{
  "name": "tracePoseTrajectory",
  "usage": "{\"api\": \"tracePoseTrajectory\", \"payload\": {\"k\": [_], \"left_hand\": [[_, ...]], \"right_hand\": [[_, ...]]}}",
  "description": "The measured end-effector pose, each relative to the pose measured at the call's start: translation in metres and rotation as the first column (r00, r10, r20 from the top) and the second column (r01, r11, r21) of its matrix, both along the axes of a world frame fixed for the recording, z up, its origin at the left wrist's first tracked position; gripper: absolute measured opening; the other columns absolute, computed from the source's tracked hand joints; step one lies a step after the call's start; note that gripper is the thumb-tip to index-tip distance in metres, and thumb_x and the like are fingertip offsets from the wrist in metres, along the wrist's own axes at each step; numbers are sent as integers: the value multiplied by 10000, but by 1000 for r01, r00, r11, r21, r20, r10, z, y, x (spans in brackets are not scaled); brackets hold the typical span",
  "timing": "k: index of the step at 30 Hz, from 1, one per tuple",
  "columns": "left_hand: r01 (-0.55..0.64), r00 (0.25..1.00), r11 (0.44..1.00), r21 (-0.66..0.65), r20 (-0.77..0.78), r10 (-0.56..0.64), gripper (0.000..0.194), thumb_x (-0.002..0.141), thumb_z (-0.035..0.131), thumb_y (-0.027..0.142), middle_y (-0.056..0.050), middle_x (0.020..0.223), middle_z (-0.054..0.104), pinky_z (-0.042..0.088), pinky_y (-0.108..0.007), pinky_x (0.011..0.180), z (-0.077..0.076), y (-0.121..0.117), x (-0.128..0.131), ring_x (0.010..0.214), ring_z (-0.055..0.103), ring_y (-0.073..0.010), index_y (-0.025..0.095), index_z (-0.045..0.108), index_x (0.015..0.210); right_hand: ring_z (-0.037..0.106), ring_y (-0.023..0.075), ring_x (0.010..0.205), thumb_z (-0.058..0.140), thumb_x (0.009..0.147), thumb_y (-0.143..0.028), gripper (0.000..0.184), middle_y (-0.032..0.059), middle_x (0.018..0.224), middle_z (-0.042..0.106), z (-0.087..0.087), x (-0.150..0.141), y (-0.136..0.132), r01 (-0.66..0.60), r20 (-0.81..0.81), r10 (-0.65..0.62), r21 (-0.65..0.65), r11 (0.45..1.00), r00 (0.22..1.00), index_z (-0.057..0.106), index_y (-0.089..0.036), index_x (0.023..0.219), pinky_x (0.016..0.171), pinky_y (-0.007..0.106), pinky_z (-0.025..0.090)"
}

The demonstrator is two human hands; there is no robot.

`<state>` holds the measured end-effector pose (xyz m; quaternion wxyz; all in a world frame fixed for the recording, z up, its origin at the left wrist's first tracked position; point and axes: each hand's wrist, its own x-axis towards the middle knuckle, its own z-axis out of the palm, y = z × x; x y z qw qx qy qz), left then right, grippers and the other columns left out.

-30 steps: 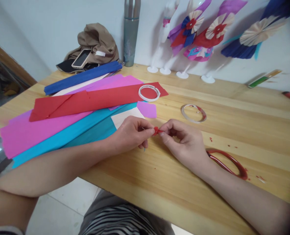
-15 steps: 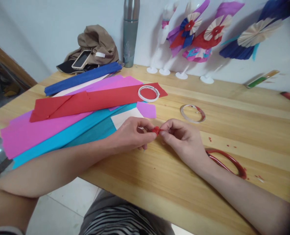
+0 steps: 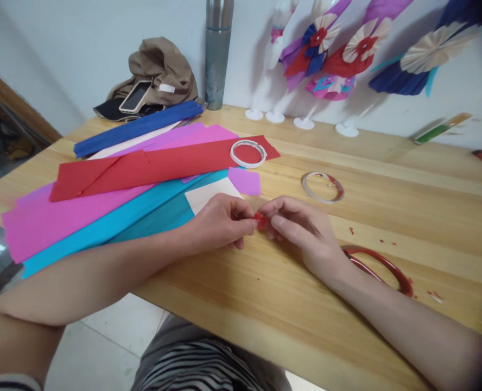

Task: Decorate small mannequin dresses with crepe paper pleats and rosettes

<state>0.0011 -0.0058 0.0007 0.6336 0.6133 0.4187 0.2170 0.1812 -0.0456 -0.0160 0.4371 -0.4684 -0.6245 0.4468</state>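
A tiny red paper piece (image 3: 260,219) is pinched between the fingertips of both hands at the middle of the wooden table (image 3: 265,304). My left hand (image 3: 219,221) comes in from the left with its fingers curled and closed on the piece. My right hand (image 3: 302,231) meets it from the right, thumb and forefinger closed on the same piece. Just behind the hands lie a small purple paper square (image 3: 245,181) and a white paper piece (image 3: 208,194).
Long crepe paper sheets in red (image 3: 151,165), pink (image 3: 54,217), cyan and blue (image 3: 137,127) cover the table's left. A white tape ring (image 3: 248,153) and a second ring (image 3: 322,187) lie behind. Red scissors handle (image 3: 381,267) lies by my right wrist. Paper fan decorations (image 3: 330,54), flask, cloth and phone stand at the back.
Both hands have stayed in place. The right fingers have curled slightly further over the red piece, hiding more of it.
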Motion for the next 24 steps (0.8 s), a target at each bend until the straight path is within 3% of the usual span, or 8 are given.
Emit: {"api": "tracePoseTrajectory", "payload": {"k": [5,13,18,24], "left_hand": [[35,998,997,63,-47,-32,196,778,598,87,56,451,556,423,-140,420,-1,-2,0,417,556,-69,148,579,594],[18,998,998,60,-68,-13,171,801,543,112,35,451,581,447,-151,434,-3,1,-4,427,586,-88,141,625,654],[14,1000,1000,17,-10,-14,152,801,668,272,36,478,604,445,-156,422,-3,0,-3,436,586,-92,147,644,719],[-14,1000,999,-31,-15,13,160,781,626,190,38,432,571,431,-156,421,-3,1,2,394,548,-78,151,600,628]], "right_hand": [[485,138,540,722,761,-321,146,-17,604,574,2,-7,-1,71,69,-67,-58,996,995,623,-234,699,519,291,374],[440,105,494,817,699,-444,308,-42,541,552,1,-6,2,73,-81,-95,-250,966,992,611,-218,670,504,265,332],[428,92,470,818,701,-459,319,-50,515,550,-3,-5,3,71,-121,-106,-263,962,987,618,-210,677,497,260,309],[442,86,471,778,718,-408,269,-50,534,550,-1,-8,3,53,-131,-88,-250,967,987,607,-205,679,497,252,330]]}}
